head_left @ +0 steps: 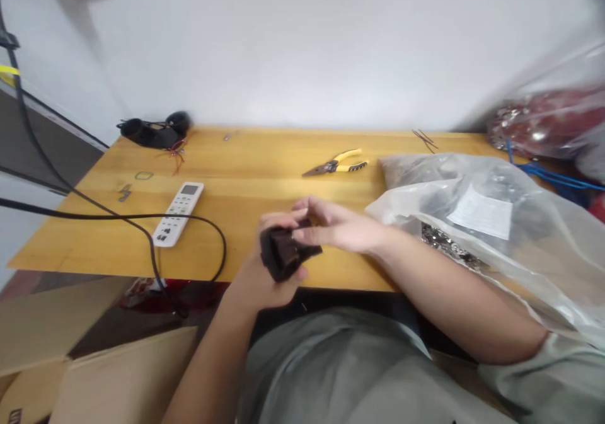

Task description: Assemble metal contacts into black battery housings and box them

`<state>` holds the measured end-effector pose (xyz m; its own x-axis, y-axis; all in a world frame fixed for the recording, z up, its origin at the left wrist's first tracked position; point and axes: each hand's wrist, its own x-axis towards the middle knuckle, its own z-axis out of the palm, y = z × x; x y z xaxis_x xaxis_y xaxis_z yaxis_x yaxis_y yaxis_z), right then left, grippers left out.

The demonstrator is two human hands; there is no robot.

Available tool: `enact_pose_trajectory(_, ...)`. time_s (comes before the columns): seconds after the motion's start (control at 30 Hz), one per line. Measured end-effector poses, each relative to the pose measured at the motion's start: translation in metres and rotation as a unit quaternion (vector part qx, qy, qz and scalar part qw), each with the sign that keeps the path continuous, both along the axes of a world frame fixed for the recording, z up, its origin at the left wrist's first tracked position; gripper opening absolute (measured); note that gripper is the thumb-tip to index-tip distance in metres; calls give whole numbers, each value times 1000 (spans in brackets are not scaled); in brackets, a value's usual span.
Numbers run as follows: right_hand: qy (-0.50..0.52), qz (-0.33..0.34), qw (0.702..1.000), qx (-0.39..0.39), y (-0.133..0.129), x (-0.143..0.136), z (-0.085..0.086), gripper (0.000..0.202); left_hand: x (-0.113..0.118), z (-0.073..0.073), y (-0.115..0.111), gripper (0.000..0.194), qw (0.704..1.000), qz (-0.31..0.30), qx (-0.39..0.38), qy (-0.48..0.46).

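Observation:
Above the table's front edge, my left hand (265, 285) is wrapped round a black plastic part (283, 257) with a hollow, housing-like shape. My right hand (331, 225) reaches over from the right, its thumb and fingers closed at the far side of the same part. Whether the right fingers pinch a smaller piece there is hidden. Beyond the hands lie long-nose pliers (336, 163) with yellow and black handles. A similar-looking black part (154, 133) with thin red wires rests at the table's back left.
On the wooden table (265, 159) a white remote control (178, 215) lies under a looping black cable (118, 216). An open plastic bag (425, 191) of small metal parts covers the right side. Cardboard boxes (123, 373) stand below left. Small metal clips (125, 193) lie at left.

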<state>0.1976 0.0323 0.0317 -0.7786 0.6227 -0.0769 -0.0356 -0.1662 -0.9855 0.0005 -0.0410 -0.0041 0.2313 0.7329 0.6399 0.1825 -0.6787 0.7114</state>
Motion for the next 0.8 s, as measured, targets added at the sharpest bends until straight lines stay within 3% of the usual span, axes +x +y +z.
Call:
enact_pose_trajectory(0.13, 6, 2, 998, 60, 0, -1, 0, 43, 5, 8, 4, 65, 1000, -18, 24, -6)
enact_pose_trajectory(0.27, -31, -18, 998, 50, -1, 1, 0, 49, 8, 14, 3, 65, 999, -12, 17, -29)
enact_pose_trajectory(0.4, -37, -25, 998, 50, -2, 0, -4, 55, 9, 9, 2, 64, 999, -12, 0, -47)
enact_pose_trajectory(0.5, -39, -95, 992, 77, -6, -2, -7, 67, 8, 0, 4, 68, 999, 9, 26, -41)
enact_pose_trajectory(0.57, -41, -162, 975, 144, -9, -3, -7, 73, 5, -4, 6, 73, 998, 40, 43, -21)
enact_pose_trajectory(0.63, -23, -177, 959, 222, -11, -3, -4, 59, 2, -4, 6, 79, 997, 61, 42, 4)
enact_pose_trajectory(0.73, 14, -117, 947, 300, -13, -1, 2, 28, -1, 2, 2, 82, 995, 87, 46, 17)
enact_pose_trajectory(0.8, 23, -84, 947, 308, -14, 1, 6, 29, 0, 7, -1, 81, 992, 106, 59, 14)
